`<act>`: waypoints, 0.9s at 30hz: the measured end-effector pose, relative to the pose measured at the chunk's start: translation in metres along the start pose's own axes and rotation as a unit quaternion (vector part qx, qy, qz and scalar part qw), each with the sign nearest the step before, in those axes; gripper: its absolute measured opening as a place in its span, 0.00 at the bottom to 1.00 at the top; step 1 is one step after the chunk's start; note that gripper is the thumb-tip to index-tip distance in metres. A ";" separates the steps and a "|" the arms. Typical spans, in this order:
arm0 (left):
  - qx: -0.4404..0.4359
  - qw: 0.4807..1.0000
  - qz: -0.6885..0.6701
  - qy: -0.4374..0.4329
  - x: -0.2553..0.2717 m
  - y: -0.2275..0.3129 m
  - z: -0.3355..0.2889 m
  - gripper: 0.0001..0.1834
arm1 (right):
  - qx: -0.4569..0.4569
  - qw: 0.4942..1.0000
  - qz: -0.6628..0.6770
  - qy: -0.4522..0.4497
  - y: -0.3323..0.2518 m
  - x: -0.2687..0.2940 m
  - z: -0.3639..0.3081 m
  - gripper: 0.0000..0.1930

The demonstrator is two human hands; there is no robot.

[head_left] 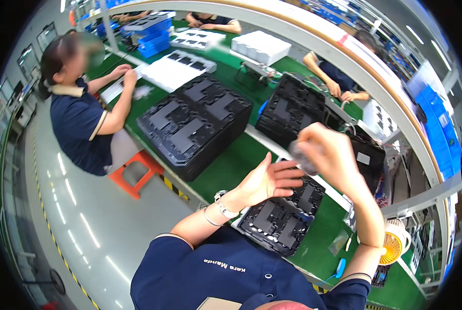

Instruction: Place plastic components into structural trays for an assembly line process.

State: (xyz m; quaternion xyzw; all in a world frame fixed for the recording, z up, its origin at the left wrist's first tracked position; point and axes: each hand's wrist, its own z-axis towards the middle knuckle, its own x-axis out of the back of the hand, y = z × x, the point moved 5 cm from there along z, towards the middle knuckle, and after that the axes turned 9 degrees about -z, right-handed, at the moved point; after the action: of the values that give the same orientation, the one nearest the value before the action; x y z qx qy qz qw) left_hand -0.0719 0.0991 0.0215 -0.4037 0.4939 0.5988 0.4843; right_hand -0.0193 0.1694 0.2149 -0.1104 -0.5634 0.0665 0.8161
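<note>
My left hand (273,179) is held palm up with its fingers spread, and nothing lies in it. A watch (225,204) and a thin bracelet sit on that wrist. Just right of it, my right hand (328,154) is raised with bent fingers around a small crumpled, see-through greyish piece like plastic film (303,158); motion blurs it. Below both hands a black moulded tray (263,221) with several flat dark grey parts rests on the green bench close to my body. My hands partly hide its far side.
A tall stack of black trays (195,121) stands left, another black stack (293,106) beyond my hands. Right are a yellow fan (391,248) and a blue tool (340,267). A seated co-worker (81,108) works at left. A shelf frame (437,199) arches over the bench.
</note>
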 end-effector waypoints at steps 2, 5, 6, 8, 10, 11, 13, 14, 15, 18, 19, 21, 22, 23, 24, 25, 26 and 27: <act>0.009 0.995 -0.104 0.004 0.013 0.002 -0.027 0.37 | 0.089 0.995 0.007 -0.043 -0.012 -0.042 0.007 0.07; -0.034 0.976 -0.213 0.007 0.018 0.015 -0.069 0.36 | 0.080 0.983 0.080 -0.144 -0.029 -0.077 0.026 0.07; -0.067 0.973 -0.220 0.025 0.021 0.019 -0.082 0.33 | 0.124 0.982 0.074 -0.121 -0.028 -0.088 0.032 0.08; -0.131 0.968 -0.198 0.079 0.026 0.027 -0.103 0.31 | 0.128 0.981 0.041 -0.143 -0.035 -0.101 0.042 0.09; -0.171 0.959 -0.203 0.101 0.026 0.030 -0.113 0.30 | 0.134 0.976 0.048 -0.167 -0.037 -0.110 0.047 0.12; -0.171 0.957 -0.210 0.101 0.028 0.030 -0.117 0.30 | 0.158 0.970 0.045 -0.181 -0.036 -0.115 0.047 0.13; -0.181 0.956 -0.207 0.105 0.030 0.031 -0.127 0.30 | 0.191 0.960 0.034 -0.203 -0.037 -0.121 0.049 0.14; -0.188 0.955 -0.199 0.111 0.032 0.030 -0.132 0.29 | 0.199 0.956 0.027 -0.213 -0.040 -0.122 0.049 0.14; -0.198 0.955 -0.189 0.117 0.033 0.030 -0.138 0.29 | 0.210 0.952 0.020 -0.223 -0.044 -0.123 0.049 0.13; -0.233 0.957 -0.115 0.131 0.037 0.031 -0.154 0.27 | 0.155 0.954 -0.030 -0.255 -0.053 -0.124 0.049 0.10; -0.248 0.954 -0.093 0.142 0.035 0.030 -0.159 0.26 | 0.141 0.966 -0.013 -0.216 -0.053 -0.125 0.047 0.08; -0.279 0.950 -0.057 0.127 0.026 0.030 -0.161 0.25 | 0.129 0.973 0.038 -0.187 -0.052 -0.126 0.050 0.09; -0.293 0.948 -0.038 0.119 0.021 0.030 -0.161 0.25 | 0.123 0.975 0.064 -0.172 -0.051 -0.125 0.052 0.10; -0.296 0.948 -0.032 0.111 0.015 0.029 -0.160 0.24 | 0.075 0.975 0.083 -0.190 -0.048 -0.126 0.053 0.12; -0.294 0.949 -0.012 0.115 0.018 0.029 -0.160 0.24 | 0.063 0.971 0.109 -0.204 -0.048 -0.127 0.055 0.12; -0.292 0.949 0.008 0.120 0.026 0.029 -0.160 0.24 | 0.051 0.965 0.135 -0.218 -0.047 -0.129 0.056 0.12; -0.290 0.949 0.028 0.124 0.032 0.029 -0.159 0.24 | 0.039 0.958 0.162 -0.232 -0.046 -0.131 0.055 0.12; -0.317 0.929 0.118 0.153 0.033 0.032 -0.159 0.24 | 0.041 0.956 0.173 -0.232 -0.045 -0.134 0.053 0.12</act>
State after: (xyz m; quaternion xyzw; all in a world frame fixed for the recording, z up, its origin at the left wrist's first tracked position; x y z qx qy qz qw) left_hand -0.1091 -0.0522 -0.0337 -0.5615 0.3905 0.7081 0.1758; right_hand -0.1172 0.1002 0.1235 -0.1546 -0.7061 0.2532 0.6430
